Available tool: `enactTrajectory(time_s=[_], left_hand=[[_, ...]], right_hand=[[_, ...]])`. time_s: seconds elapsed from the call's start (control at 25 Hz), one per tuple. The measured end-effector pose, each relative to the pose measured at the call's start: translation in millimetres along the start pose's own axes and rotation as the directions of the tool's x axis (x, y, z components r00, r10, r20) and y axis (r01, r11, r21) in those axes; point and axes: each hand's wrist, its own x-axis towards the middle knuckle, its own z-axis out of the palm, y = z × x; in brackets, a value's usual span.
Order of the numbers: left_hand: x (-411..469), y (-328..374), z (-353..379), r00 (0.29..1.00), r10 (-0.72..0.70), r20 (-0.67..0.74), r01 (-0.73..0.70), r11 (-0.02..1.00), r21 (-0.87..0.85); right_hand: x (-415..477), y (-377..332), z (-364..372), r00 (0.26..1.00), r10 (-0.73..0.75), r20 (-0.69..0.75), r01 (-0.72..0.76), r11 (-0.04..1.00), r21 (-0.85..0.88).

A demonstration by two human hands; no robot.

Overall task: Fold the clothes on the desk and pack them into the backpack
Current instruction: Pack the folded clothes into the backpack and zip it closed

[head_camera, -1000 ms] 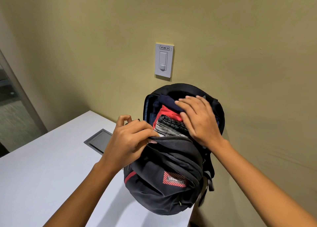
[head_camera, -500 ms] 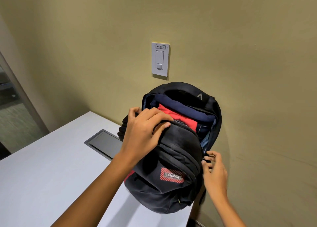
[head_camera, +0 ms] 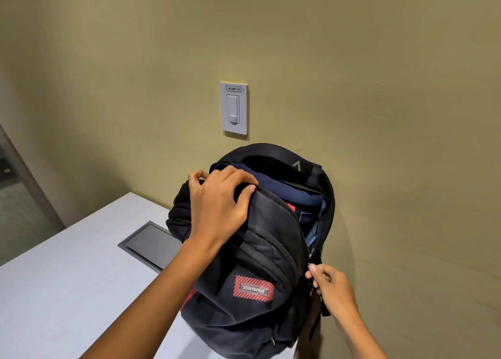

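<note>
Left hand [head_camera: 217, 209] gripped backpack [head_camera: 257, 263] flap, 10 o'clock | right hand [head_camera: 332, 288] left clothes [head_camera: 284, 193], pinched its 4 o'clock side | packing looked done, zipping next.

Backpack [head_camera: 252, 250] — matt black cloth; desk [head_camera: 67, 277] smooth, matt; wall switch [head_camera: 233, 108] plastic.

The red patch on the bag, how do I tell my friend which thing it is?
Find the black backpack standing on the white desk against the wall. Look low on its front pocket. The patch is the only striped red rectangle there, with a small name plate across it.
</note>
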Motion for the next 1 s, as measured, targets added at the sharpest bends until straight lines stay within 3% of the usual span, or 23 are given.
enactTrajectory(time_s=[0.2,0.28,0.36,0.44,0.48,0.56,0.64,0.72,0.8,1.0], left_hand=[[13.3,1.1,17.2,0.993,-0.099,0.059,0.100,0.995,-0.024],[3.6,13.3,17.1,0.995,0.024,0.094,-0.017,0.997,-0.071],[-16.5,29.7,17.8,0.945,0.272,0.181,-0.267,0.962,-0.055],[-31.8,36.8,25.2,0.862,0.430,0.270,-0.444,0.896,-0.007],[-31.7,35.7,31.7,0.855,0.438,0.278,-0.460,0.888,0.015],[-21.5,31.3,41.0,0.882,0.395,0.257,-0.411,0.912,0.007],[-9.4,30.6,49.7,0.886,0.402,0.231,-0.400,0.915,-0.057],[-6.8,40.7,56.1,0.866,0.445,0.229,-0.435,0.895,-0.094],[-5.9,47.3,58.4,0.863,0.446,0.237,-0.441,0.894,-0.079],[28.2,-13.2,48.6,0.950,0.196,0.244,-0.232,0.964,0.127]], right_hand=[[2.8,-5.8,-5.8,0.999,0.039,0.020,-0.040,0.994,0.101],[3.3,-5.9,-5.2,0.998,0.058,0.024,-0.060,0.992,0.108],[0.7,-8.2,-5.9,0.998,0.050,0.026,-0.051,0.997,0.058],[-5.4,-15.5,-7.6,0.997,-0.055,-0.062,0.049,0.994,-0.095],[-9.7,-20.7,-9.2,0.977,-0.161,-0.143,0.137,0.978,-0.160],[-17.8,-32.4,-10.6,0.904,-0.380,-0.194,0.350,0.921,-0.172],[-21.1,-47.9,-10.3,0.877,-0.473,-0.081,0.461,0.877,-0.134],[-16.9,-63.7,-8.4,0.880,-0.475,-0.023,0.471,0.877,-0.095],[-8.7,-74.7,-7.9,0.851,-0.515,-0.102,0.504,0.855,-0.122],[5.6,-66.3,-12.2,0.878,-0.433,-0.206,0.426,0.901,-0.078]])
